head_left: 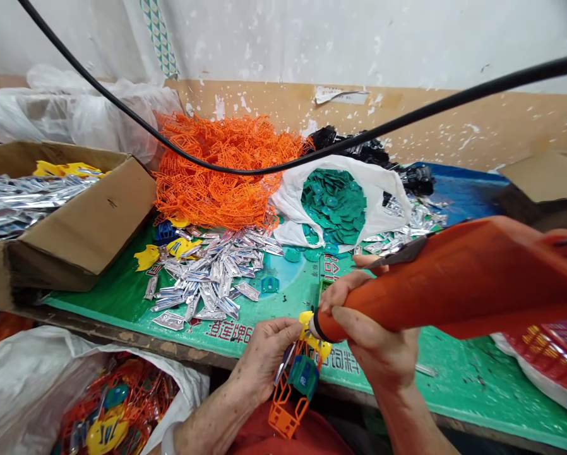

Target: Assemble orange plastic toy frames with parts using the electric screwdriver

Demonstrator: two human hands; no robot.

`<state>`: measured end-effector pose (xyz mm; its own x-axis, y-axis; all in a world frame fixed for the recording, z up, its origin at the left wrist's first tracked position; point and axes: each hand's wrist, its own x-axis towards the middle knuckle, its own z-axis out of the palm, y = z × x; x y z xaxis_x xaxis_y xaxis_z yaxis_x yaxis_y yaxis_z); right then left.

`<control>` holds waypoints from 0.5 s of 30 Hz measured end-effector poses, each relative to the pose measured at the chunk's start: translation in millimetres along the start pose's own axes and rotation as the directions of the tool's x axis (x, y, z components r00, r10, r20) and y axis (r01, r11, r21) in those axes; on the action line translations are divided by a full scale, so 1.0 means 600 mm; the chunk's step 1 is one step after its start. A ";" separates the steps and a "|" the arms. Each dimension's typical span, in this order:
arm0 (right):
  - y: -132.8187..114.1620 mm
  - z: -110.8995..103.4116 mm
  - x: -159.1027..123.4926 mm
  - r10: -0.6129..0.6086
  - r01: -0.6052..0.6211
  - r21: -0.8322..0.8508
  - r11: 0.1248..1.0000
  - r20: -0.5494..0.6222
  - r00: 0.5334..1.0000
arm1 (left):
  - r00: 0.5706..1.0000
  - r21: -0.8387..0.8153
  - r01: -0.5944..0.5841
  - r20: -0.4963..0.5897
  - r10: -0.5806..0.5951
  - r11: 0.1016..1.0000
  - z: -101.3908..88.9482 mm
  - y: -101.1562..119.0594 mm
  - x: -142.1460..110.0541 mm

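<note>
The left hand pinches a plastic cluster — orange frame, yellow and green pieces — just off the edge of the green mat. The right hand is clamped around an orange-wrapped tool, its dark tip against the yellow piece.

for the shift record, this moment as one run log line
left hand: holds plastic parts | right hand: grips orange-sleeved tool, tip at yellow piece | near: silver pieces
</note>
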<state>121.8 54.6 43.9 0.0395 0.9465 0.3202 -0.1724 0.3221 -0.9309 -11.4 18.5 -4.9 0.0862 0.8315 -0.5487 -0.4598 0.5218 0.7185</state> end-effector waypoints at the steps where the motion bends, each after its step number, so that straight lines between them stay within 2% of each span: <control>1: 0.000 0.001 0.000 -0.004 0.004 0.001 1.000 -0.012 1.000 | 1.000 0.000 -0.005 0.002 0.005 1.000 0.000 0.000 -0.001; 5: -0.009 0.009 0.000 0.000 0.004 0.056 0.998 -0.066 0.998 | 1.000 -0.027 0.003 0.009 -0.003 1.000 -0.001 -0.001 -0.004; 8: -0.024 0.011 0.007 0.017 -0.005 0.178 0.984 -0.065 0.998 | 1.000 -0.080 0.015 0.013 -0.014 0.997 -0.002 -0.001 -0.003; 10: -0.033 0.004 0.021 0.008 0.021 0.236 0.972 -0.121 0.993 | 1.000 -0.148 0.014 0.029 -0.010 0.989 -0.003 0.001 0.002; 12: -0.038 -0.011 0.042 -0.015 0.061 0.202 0.977 -0.220 0.975 | 0.999 -0.206 0.010 0.045 -0.001 0.979 -0.006 0.008 0.011; 15: -0.037 -0.039 0.074 -0.093 0.098 -0.001 0.995 -0.323 0.942 | 0.996 -0.272 0.039 0.087 -0.016 0.962 -0.015 0.019 0.023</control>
<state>150.5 89.9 74.6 0.3710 0.8674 0.3316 -0.1666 0.4135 -0.8951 -23.6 34.1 -8.2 0.1702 0.8364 -0.5210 -0.6789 0.4827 0.5532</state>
